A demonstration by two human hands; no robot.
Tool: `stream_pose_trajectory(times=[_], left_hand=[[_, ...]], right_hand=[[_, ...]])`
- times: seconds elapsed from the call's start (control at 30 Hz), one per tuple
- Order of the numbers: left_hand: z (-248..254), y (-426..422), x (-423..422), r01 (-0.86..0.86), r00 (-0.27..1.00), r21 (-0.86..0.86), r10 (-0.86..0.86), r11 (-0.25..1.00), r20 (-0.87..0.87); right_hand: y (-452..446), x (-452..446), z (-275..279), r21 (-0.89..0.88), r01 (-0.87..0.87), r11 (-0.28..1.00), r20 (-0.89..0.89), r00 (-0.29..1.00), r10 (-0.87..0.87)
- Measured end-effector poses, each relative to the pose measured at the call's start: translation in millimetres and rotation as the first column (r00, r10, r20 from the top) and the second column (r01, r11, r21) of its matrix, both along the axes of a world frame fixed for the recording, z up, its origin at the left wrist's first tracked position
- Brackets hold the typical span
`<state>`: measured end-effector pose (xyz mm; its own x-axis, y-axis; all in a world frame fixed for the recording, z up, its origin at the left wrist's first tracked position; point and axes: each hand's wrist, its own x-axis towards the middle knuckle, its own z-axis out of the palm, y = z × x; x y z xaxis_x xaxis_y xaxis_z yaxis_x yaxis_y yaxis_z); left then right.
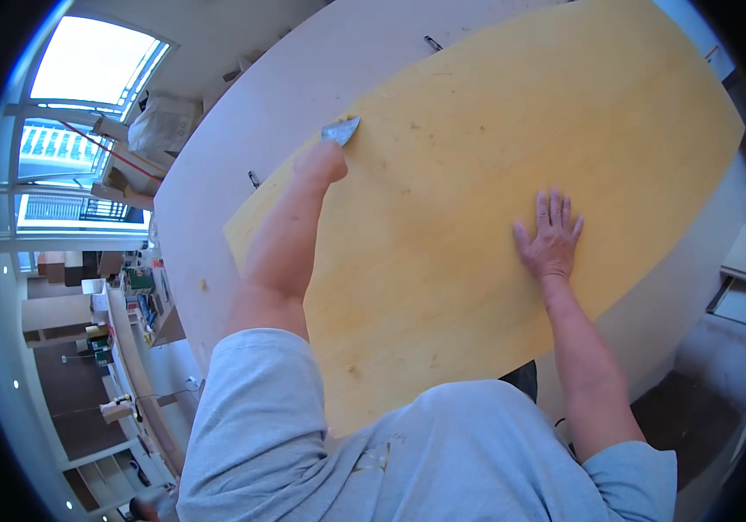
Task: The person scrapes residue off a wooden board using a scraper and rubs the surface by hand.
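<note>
My left hand (322, 162) is closed round the handle of a scraper (342, 131) with a wide metal blade. The blade lies at the upper left edge of a large yellow sheet (460, 217), with a few yellowish bits at its tip. On the right part of the sheet my right hand (552, 248) rests flat, fingers spread, holding nothing. Small brownish marks dot the sheet's surface. Beneath it is a large pale board (208, 217).
Small dark metal clips (432, 43) show beyond the sheet's edge. Windows (94, 70) and a white bag (162, 126) are at the upper left. Cluttered shelves (134, 296) stand at the left. White panels (743, 300) lie at the right.
</note>
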<state>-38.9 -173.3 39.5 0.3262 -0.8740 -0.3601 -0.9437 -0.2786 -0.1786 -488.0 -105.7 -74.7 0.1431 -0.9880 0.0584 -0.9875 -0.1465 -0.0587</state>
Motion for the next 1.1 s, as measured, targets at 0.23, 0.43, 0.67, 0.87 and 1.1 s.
stream_pose_trajectory(times=[0.23,0.43,0.67,0.87,1.1], left_hand=[[13,84,-18,0.048,0.999,0.081,-0.046,0.996,-0.023],[-25,-5,21,-0.003,1.000,-0.030,0.002,1.000,-0.029],[-27,15,-3,-0.035,0.999,-0.101,0.032,0.994,-0.031],[21,148,-28,0.116,0.993,0.159,-0.115,0.980,-0.015],[14,92,-21,0.211,0.975,0.039,-0.207,0.977,-0.078]], right_hand=[[2,3,-3,0.061,0.016,0.998,-0.002,1.000,-0.016],[2,5,2,0.029,0.001,1.000,0.010,1.000,-0.001],[3,4,-1,0.041,-0.004,0.999,-0.002,1.000,0.004],[3,2,0,0.031,0.003,1.000,0.015,1.000,-0.004],[7,4,2,-0.004,-0.011,1.000,0.036,0.999,0.011]])
